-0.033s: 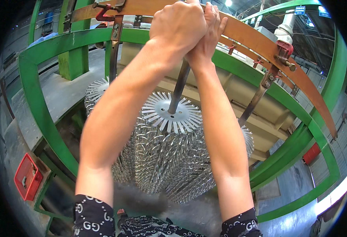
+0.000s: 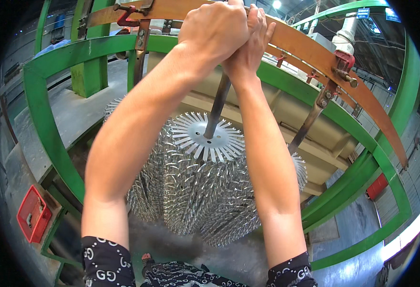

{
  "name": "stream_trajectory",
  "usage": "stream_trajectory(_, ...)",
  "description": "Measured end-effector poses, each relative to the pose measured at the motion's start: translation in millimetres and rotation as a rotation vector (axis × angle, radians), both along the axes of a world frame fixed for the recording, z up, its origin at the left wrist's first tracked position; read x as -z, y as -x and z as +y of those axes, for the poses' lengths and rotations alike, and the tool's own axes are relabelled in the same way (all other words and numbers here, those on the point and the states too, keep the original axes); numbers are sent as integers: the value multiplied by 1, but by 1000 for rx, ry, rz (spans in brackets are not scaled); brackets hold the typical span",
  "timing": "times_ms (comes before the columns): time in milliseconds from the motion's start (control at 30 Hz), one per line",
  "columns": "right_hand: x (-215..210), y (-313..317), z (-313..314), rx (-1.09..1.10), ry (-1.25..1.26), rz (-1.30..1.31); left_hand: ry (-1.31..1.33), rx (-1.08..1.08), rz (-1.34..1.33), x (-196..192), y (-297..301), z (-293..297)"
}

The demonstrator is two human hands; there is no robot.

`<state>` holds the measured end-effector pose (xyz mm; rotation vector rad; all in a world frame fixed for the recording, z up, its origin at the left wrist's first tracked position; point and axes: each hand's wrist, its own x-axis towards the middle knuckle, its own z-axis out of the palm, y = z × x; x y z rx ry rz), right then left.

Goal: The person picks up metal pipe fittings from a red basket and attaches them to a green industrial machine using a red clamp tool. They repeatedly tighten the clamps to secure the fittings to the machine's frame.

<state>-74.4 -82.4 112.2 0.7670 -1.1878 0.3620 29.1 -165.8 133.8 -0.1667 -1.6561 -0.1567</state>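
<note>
Both my hands are raised together at the orange curved bar (image 2: 296, 42), in front of the top of the middle rod (image 2: 217, 103). My left hand (image 2: 215, 27) is closed in a fist, and whatever sits inside it is hidden. Close against it, my right hand (image 2: 248, 50) curls at the same spot, two fingertips showing above the bar; its grip is mostly covered by the left hand. Below, the rod runs down to a slotted silver disc (image 2: 208, 136). Dense rows of small shiny metal pieces (image 2: 205, 196) hang in a column under the disc.
A green frame (image 2: 52, 129) curves around the rack on both sides. Red clamps (image 2: 345, 60) fasten other rods (image 2: 314, 115) to the bar. Another slotted disc (image 2: 299, 170) shows at right. A red bin (image 2: 34, 214) with small parts stands at lower left.
My left elbow and forearm have swung outward to the left, and the left fist has shifted slightly left. The right arm and the hanging rack look unchanged.
</note>
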Motion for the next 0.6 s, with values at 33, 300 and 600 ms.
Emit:
stream_trajectory(33,0,-2,0,6,4,-12,96,-33,14,-4,0,-5)
stream_trajectory(300,-3,-9,-3,-47,9,-23,617,10,256,-29,7,-37)
stream_trajectory(600,-2,-11,2,-125,-52,-18,762,111,198,-50,7,-55)
